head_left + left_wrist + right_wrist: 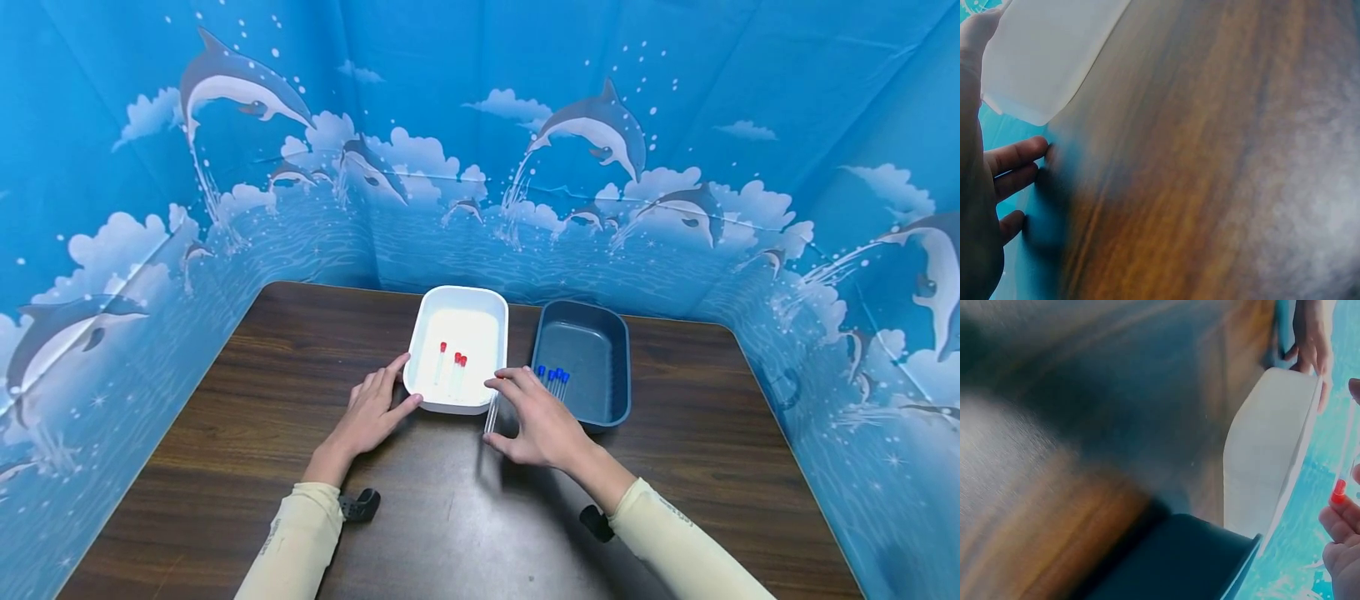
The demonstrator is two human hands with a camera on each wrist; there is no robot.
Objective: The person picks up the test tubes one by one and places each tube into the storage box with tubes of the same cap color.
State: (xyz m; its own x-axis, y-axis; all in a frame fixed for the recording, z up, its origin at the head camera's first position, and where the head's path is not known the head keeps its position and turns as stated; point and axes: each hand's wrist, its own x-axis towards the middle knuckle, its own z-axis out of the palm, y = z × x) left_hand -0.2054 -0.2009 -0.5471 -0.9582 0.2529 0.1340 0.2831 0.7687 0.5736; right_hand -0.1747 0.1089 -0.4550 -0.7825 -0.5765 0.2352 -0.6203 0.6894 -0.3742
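My right hand (pixel 536 421) pinches a clear test tube (pixel 492 414) at the front right corner of the white tray (pixel 457 408). The tube's red cap (pixel 1339 491) shows by the fingertips in the right wrist view. Inside the white tray lie three more red-capped tubes (pixel 441 363). My left hand (pixel 371 412) is at the tray's left side, thumb at the front left corner and fingers fairly straight along the rim. Just beyond my right hand, several blue-capped tubes (pixel 558 382) lie in the dark blue tray (pixel 628 375), partly hidden by that hand.
Both trays stand side by side toward the back of the dark wood table (pixel 300 350). A blue curtain (pixel 450 100) printed with dolphins hangs around the table's back and sides. Each wrist wears a black band, the left band (pixel 362 505) showing plainly.
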